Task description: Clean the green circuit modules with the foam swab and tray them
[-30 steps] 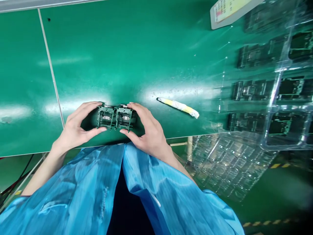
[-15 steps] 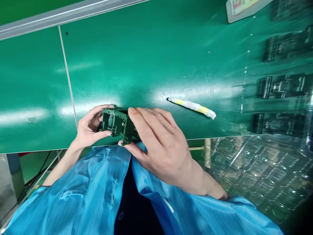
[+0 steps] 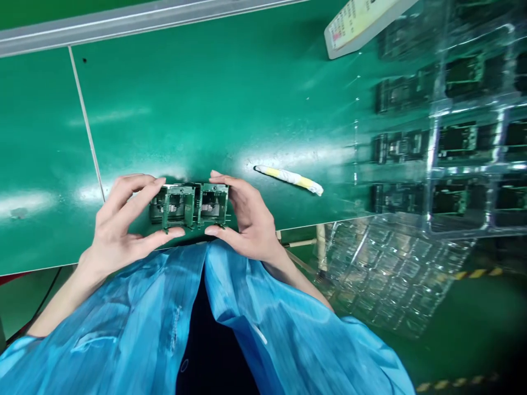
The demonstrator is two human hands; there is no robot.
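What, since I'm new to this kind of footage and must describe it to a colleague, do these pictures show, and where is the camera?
There is no machine here: a person in a blue garment is working bare-handed. Every picture comes from one camera worn on their head, looking forward and down, so you see roughly what they see.

The left hand and right hand hold a pair of small green frames, side by side, between fingers and thumbs. I can't tell whether the frames are joined.

On the green table, a white-and-yellow stick lies to the right of the hands. Farther right, a clear tray holds dark parts in compartments.
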